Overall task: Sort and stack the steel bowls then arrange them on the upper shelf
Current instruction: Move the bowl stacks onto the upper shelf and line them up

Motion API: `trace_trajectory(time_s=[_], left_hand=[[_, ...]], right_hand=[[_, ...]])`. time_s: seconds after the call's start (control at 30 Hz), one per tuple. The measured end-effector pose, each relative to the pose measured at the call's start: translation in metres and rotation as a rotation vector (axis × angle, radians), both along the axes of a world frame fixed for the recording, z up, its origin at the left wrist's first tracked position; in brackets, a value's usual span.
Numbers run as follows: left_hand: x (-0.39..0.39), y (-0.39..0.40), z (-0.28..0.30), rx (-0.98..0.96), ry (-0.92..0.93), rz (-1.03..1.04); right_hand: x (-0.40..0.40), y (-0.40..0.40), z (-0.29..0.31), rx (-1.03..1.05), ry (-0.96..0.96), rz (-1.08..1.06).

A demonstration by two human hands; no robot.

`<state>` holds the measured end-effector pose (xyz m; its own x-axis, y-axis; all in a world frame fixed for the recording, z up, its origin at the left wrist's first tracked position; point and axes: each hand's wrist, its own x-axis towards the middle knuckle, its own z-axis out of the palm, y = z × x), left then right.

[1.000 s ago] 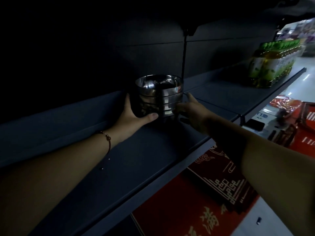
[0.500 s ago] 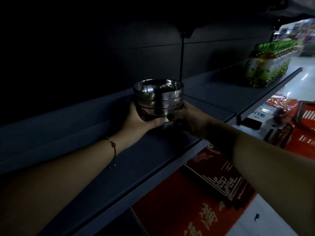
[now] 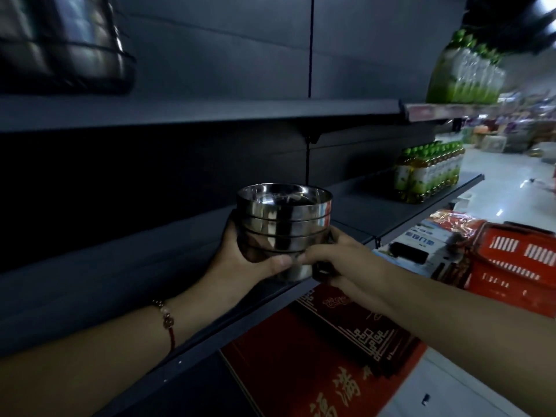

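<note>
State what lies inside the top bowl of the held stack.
The top bowl shows only reflections; nothing visible inside. Bowls nested beneath hide their interiors.

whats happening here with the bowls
A person holds a stack of steel bowls in both hands: the left hand grips one side, the right hand the other. The stack is lifted clear of the lower shelf. The upper shelf above already carries steel containers at its left end.

Legible: gold character 满 on red mat (image 3: 316, 383) below the right hand (image 3: 337, 263). Bottle labels unreadable.
</note>
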<state>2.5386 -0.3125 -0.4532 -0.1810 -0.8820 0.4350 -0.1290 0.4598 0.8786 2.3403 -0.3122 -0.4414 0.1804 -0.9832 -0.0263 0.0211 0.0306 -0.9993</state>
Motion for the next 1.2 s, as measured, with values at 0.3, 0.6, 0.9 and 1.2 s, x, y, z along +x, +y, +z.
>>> trace_trajectory(time_s=[0.3, 0.6, 0.9, 1.2], left_hand=[[0.006, 0.096, 0.072, -0.127, -0.076, -0.062], [0.029, 0.122, 0.183, -0.307, -0.248, 0.076], [0.051, 0.056, 0.259, -0.336, -0.219, 0.384], [0.056, -0.025, 0.249, -0.242, -0.245, 0.522]], right_hand=[[-0.001, 0.111, 0.078, -0.098, 0.083, -0.056], [0.015, 0.135, 0.176, -0.319, 0.029, -0.035], [0.054, 0.042, 0.258, -0.466, 0.048, -0.023], [0.075, -0.058, 0.245, -0.402, 0.008, 0.064]])
